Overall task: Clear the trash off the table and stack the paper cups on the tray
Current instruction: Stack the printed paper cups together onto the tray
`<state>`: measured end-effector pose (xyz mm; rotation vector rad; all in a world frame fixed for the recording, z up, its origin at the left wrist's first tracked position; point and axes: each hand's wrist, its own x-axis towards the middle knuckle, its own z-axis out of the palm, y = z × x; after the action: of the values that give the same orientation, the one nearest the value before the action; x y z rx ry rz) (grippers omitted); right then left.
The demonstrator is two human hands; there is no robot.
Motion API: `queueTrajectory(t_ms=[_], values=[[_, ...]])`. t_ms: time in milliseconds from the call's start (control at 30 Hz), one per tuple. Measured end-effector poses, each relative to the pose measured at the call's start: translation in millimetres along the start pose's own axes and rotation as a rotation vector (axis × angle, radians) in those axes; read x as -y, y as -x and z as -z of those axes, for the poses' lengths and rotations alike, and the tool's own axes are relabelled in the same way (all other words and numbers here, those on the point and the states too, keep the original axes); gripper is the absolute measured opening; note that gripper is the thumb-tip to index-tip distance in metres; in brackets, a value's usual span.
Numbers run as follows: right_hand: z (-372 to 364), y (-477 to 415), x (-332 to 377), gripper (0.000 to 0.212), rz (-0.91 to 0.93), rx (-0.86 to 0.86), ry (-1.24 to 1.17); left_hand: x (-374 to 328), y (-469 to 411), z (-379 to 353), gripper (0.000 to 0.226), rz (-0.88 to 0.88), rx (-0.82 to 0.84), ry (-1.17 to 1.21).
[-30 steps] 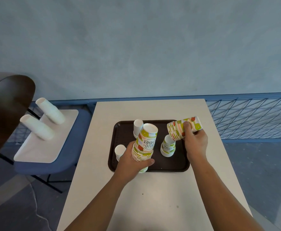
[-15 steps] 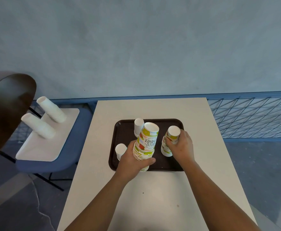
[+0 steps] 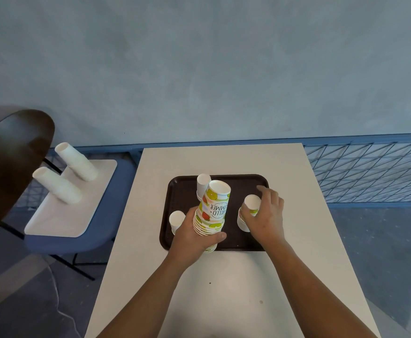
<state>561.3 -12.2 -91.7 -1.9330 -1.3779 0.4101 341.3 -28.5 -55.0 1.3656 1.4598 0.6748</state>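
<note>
White table (image 3: 224, 289) before a grey wall (image 3: 199, 69), bearing a brown tray (image 3: 182, 191). Left hand (image 3: 192, 237) grasps a tall stack (image 3: 213, 211) of printed cups at the tray's near rim. Right hand (image 3: 266, 215) — fingers spread, gripping nothing — touches a short stack (image 3: 249, 206) standing on the tray. Step in hand: merging stacks. The next move (a judgement) calls for seating one stack over the other, axes aligned — then adding the single cups (image 3: 176, 219).
</note>
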Motion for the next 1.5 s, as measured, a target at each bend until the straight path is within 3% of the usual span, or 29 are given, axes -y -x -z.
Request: queueTrajectory(t_ms=[67, 133, 300, 400, 833, 1100, 1367, 1500], values=[[9, 3, 16, 0.049, 0.053, -0.092, -0.069, 1, 0, -1, 0.074, -0.006, 0.000, -0.002], [19, 5, 34, 0.035, 0.063, -0.073, -0.204, 1, 0, -2, 0.075, -0.010, 0.004, -0.006], [38, 14, 68, 0.037, 0.064, 0.333, -0.484, 1, -1, -5, 0.082, -0.019, 0.016, -0.005], [35, 18, 75, 0.047, 0.060, 0.425, -0.489, -1, 0, -6, 0.080, -0.031, 0.037, 0.000], [40, 16, 86, 0.050, 0.111, 0.444, -0.445, -1, 1, -2, 0.083, -0.018, 0.089, -0.037], [44, 14, 89, 0.052, 0.134, 0.340, -0.434, -2, 0, -3, 0.082, -0.006, 0.079, -0.049], [47, 9, 87, 0.044, 0.093, 0.262, -0.441, -3, -1, -4, 0.078, 0.007, 0.071, -0.111], [53, 4, 86, 0.024, -0.040, 0.206, -0.595, -4, -1, -3, 0.076, 0.028, 0.058, -0.137]])
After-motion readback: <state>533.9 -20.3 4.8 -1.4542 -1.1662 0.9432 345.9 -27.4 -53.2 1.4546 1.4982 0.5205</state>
